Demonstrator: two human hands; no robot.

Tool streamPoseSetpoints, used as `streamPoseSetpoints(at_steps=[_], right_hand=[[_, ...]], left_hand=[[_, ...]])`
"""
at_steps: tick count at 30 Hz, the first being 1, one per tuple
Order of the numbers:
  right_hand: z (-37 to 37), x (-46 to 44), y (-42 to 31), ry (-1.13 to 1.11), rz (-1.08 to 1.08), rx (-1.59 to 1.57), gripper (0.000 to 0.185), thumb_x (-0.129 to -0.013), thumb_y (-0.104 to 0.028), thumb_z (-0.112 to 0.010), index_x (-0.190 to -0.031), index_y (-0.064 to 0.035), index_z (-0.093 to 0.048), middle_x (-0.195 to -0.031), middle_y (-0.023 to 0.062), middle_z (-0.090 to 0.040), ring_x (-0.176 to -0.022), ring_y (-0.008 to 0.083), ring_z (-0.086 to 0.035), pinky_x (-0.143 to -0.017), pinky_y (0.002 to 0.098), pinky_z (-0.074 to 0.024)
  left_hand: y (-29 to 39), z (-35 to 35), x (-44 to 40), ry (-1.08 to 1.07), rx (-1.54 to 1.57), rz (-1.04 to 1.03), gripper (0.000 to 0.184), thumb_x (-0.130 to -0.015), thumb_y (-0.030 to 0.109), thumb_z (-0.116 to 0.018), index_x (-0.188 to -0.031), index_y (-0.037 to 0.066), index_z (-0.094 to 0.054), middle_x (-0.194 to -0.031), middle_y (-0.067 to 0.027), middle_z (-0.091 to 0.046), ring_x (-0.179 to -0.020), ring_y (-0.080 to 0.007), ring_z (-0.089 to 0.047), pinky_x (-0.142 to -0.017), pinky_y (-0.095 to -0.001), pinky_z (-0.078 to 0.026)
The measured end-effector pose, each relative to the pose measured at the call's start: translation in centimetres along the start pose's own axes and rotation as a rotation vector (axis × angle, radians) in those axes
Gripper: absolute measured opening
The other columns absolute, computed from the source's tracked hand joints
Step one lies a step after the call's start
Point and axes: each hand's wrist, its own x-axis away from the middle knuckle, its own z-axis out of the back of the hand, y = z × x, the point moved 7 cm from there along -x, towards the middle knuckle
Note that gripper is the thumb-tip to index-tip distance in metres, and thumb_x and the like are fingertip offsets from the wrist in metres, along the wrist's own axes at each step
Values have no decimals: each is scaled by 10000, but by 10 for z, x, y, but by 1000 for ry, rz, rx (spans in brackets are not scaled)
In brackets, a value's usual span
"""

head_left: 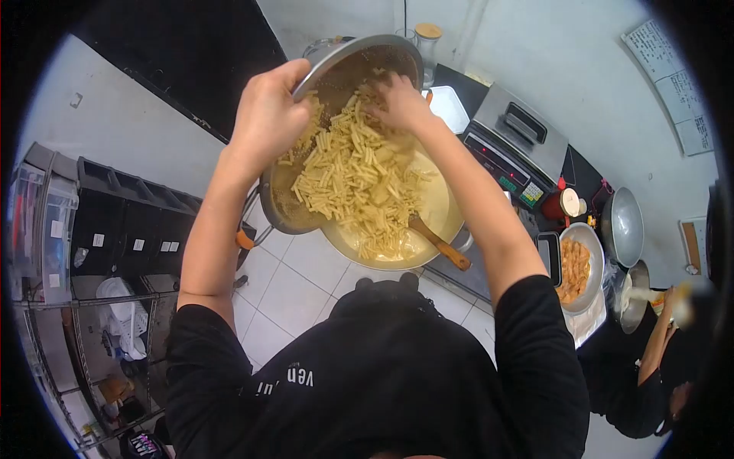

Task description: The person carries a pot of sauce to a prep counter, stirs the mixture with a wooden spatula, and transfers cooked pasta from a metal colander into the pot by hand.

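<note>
My left hand [271,107] is closed on the rim of a metal colander [287,203], which is tilted over a large pot. Short tube pasta [352,168] slides from the colander into creamy pale sauce [436,183] in the pot [397,265]. Inside the colander, my right hand [401,103] touches the pasta with its fingers apart; the fingertips are slightly blurred and partly hidden. A wooden utensil [442,243] leans in the pot, its handle over the near right rim and its other end hidden under pasta.
Right of the pot stand a metal appliance with a digital panel [505,164], a red pot [560,204] and a pan of orange-coated pieces [594,252]. A co-worker's arm [656,344] reaches over a bowl at far right. Black drawers [126,222] line the left.
</note>
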Motion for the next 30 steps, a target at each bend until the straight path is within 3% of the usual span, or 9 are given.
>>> streamPoseSetpoints(at_steps=[4,8,12,14,17,20,24,26,30], right_hand=[[-46,-22,-7,-347,-111,-49,924,-721,-848,-369,-1369,-197,-473,-1403,145,-438,-1347,409,-277,-1069,496,-330],[-56,-8,-24,-428,-192,-34,914,-695,-875,-345,-1301,-224,-559,-1356,118,-501,-1337,413,-296,-1068,576,-274],[-49,25,-54,-457,-96,-71,834,-728,-817,-397,-1292,-226,-568,-1371,116,-481,-1305,421,-337,-1038,585,-301],[-45,45,-58,-456,-78,-93,796,-736,-782,-426,-1291,-230,-569,-1368,140,-477,-1282,428,-362,-1030,566,-323],[-26,72,-56,-412,-22,-98,616,-805,-630,-498,-1280,-245,-575,-1362,164,-477,-1218,404,-456,-997,519,-386],[-32,80,-45,-713,48,-204,434,-875,-424,-531,-1250,-214,-597,-1335,175,-500,-1156,336,-537,-977,444,-424],[-37,25,8,-519,-177,-215,456,-870,-459,-535,-1221,-179,-617,-1283,162,-548,-1136,343,-544,-984,427,-418],[-43,2,15,-136,-61,-148,523,-829,-493,-561,-1203,-134,-627,-1206,147,-605,-1115,319,-570,-986,411,-424],[-62,19,-25,-478,-226,-495,664,-816,-596,-535,-1261,-105,-579,-1278,187,-544,-1183,331,-519,-1003,404,-406]], left_hand=[[-4,4,0,31,13,-13,141,-680,-14,-523,-811,-16,-574,-660,-214,-542,-585,-356,-544,-576,-380,-435],[-9,13,1,81,4,-27,130,-673,-16,-519,-796,-16,-563,-643,-210,-524,-563,-349,-528,-556,-373,-423],[-18,13,5,97,11,26,141,-668,-18,-518,-800,-15,-567,-650,-213,-525,-571,-349,-533,-564,-372,-426],[-22,8,8,90,90,24,81,-684,-55,-498,-759,-45,-469,-613,-85,-405,-607,-94,-381,-547,-268,-358],[-21,6,10,88,68,31,83,-687,-55,-502,-764,-42,-472,-611,-107,-403,-601,-96,-381,-550,-268,-363],[-18,2,11,100,93,-3,88,-686,-54,-502,-767,-39,-473,-607,-122,-388,-593,-97,-377,-543,-270,-359],[-4,9,13,74,56,-4,86,-684,-54,-502,-764,-38,-473,-602,-107,-391,-592,-96,-377,-535,-275,-356],[3,18,12,86,69,-10,77,-685,-48,-501,-753,-36,-466,-597,-87,-382,-592,-93,-375,-527,-277,-351],[4,20,11,107,130,21,69,-690,-41,-501,-744,-36,-458,-596,-72,-373,-596,-87,-375,-527,-274,-350]])
